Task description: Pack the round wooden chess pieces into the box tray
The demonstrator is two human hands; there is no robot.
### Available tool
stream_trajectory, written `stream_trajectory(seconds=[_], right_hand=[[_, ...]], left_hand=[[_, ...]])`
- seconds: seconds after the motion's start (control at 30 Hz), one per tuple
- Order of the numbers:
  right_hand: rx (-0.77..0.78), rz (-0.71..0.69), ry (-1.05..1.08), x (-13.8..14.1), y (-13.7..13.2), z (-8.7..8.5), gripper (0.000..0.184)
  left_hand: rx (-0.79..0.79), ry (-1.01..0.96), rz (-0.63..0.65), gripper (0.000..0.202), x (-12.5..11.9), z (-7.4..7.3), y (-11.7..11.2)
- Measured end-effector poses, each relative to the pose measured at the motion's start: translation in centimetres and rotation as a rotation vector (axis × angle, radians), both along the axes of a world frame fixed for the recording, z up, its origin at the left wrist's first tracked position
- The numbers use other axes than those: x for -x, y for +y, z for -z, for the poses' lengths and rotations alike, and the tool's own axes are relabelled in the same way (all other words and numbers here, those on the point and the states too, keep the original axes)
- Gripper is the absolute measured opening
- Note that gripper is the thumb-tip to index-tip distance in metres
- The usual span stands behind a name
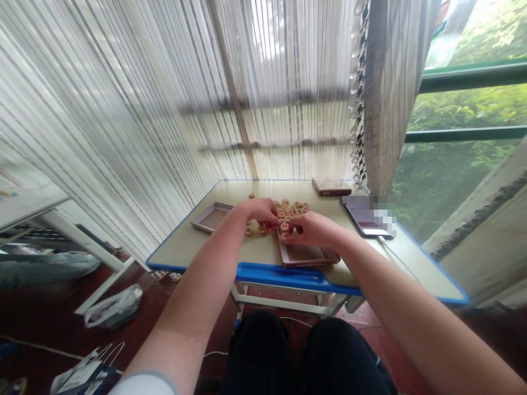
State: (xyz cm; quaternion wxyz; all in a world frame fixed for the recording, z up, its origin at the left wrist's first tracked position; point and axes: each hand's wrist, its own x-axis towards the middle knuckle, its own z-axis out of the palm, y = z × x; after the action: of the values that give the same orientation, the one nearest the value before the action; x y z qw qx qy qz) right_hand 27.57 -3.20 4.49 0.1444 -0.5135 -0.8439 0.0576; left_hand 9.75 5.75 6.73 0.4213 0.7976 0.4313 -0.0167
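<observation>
My right hand [308,227] is curled at the left corner of an open shallow box [308,253], its thumb and finger closed about a round wooden Chinese chess piece [285,236]. Another chess piece with a red character [284,226] sits just beyond it, between both hands. My left hand [263,211] has its fingers bent down beside that corner; whatever they grip is hidden. Behind the hands lies a cluster of loose chess pieces [300,206], some with red marks. A few more pieces [248,231] rest under and left of my left hand.
A shallow tray-like lid [212,217] lies on the table's left, partly behind my left forearm. One piece [252,196] sits apart at the back. A flat closed box [331,185] and a phone [366,217] with a white cable [397,257] are on the right.
</observation>
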Motion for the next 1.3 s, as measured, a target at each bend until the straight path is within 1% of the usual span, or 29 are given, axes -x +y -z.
stream_trajectory(seconds=[0.2, 0.4, 0.67, 0.73, 0.8, 0.87, 0.93, 0.97, 1.0, 1.1, 1.17, 1.23, 1.3], right_hand=[[-0.036, 0.005, 0.004, -0.2, -0.1, -0.2, 0.033], [-0.035, 0.0, 0.025, 0.1, -0.2, 0.1, 0.029], [-0.015, 0.021, 0.018, 0.1, -0.1, 0.0, 0.03], [-0.011, 0.004, 0.031, -0.1, -0.2, -0.3, 0.032], [-0.021, -0.025, 0.063, -0.5, -0.3, -0.7, 0.034], [-0.057, -0.035, 0.099, -0.9, -0.2, -1.0, 0.036], [-0.103, -0.001, 0.12, -1.2, 0.0, -1.0, 0.035], [-0.121, 0.029, 0.126, -1.3, 0.2, -0.9, 0.034], [-0.135, 0.061, 0.133, -1.5, 0.5, -0.8, 0.033], [-0.155, 0.151, 0.149, -1.8, 1.2, -0.1, 0.033], [-0.165, 0.192, 0.152, -2.0, 1.7, 0.3, 0.034], [-0.173, 0.213, 0.149, -2.2, 2.0, 0.5, 0.037], [-0.18, 0.23, 0.142, -2.4, 2.3, 0.7, 0.042]], left_hand=[[-0.006, 0.024, -0.041, 0.018, 0.1, 0.0, 0.0], [0.017, 0.024, -0.039, 0.017, 0.2, 0.4, 0.4], [-0.003, 0.021, -0.05, 0.016, 0.2, -0.5, -0.5], [-0.054, 0.02, -0.073, 0.016, 0.2, -0.6, -0.5], [-0.167, 0.001, -0.109, 0.018, 0.0, -0.4, -0.1], [-0.361, -0.049, -0.136, 0.022, -0.5, 0.3, 0.5], [-0.623, -0.101, -0.125, 0.029, -1.2, 1.3, 1.4], [-0.706, -0.129, -0.105, 0.031, -1.6, 1.8, 1.8], [-0.749, -0.169, -0.066, 0.034, -1.9, 2.4, 2.2], [-0.731, -0.217, 0.035, 0.031, -2.5, 3.6, 3.0], [-0.708, -0.202, 0.086, 0.028, -2.6, 3.9, 3.2], [-0.723, -0.183, 0.093, 0.025, -2.5, 4.0, 3.2], [-0.772, -0.177, 0.071, 0.024, -2.5, 4.0, 3.2]])
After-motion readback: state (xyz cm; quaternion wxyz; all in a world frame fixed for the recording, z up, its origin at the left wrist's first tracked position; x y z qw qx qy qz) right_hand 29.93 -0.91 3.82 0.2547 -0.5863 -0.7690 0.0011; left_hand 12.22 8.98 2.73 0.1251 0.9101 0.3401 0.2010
